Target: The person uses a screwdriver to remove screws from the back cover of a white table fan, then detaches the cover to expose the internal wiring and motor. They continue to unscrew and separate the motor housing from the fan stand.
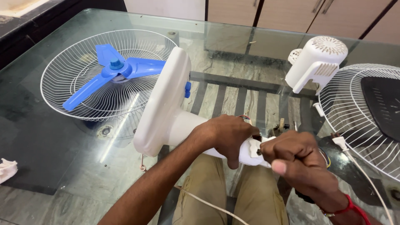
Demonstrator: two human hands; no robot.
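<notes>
**Head view: both hands on the fan stand's neck**

Head view, looking down past tan-trousered knees to a glass surface (50,137). Nearest, right hand (298,160) balled into a fist at the top end of the white fan stand (175,112), fingers curled tight around something hidden inside the grip; cannot tell what, perhaps a small tool. Red band at that wrist. Left hand (227,135) wrapped over the stand's neck just beside the right, fingers closed around the white plastic. Thin wires (246,118) poking out above the knuckles.

Stand itself lying on its side across the surface's near edge, round base tipped up towards the left, neck pointing right into both hands. Blue knob (188,89) on the base's far side. Probably a hollow plastic shell: stiff, smooth and somewhat slippery, bottom-heavy at the base, with the exposed wires the fragile part. Neck looks the safest place to grip, as held now, away from the wires.

White power cord (362,171) running down at right. Scrap of white cloth (6,168) at the left edge.

Further off, a white wire guard (75,100) lying flat on the left with a blue three-blade propeller (114,68) resting in it. At right, a second wire guard (354,112) with a dark centre plate, and behind it a white vented motor cover (318,62). Wooden cabinet doors (291,14) beyond.
</notes>
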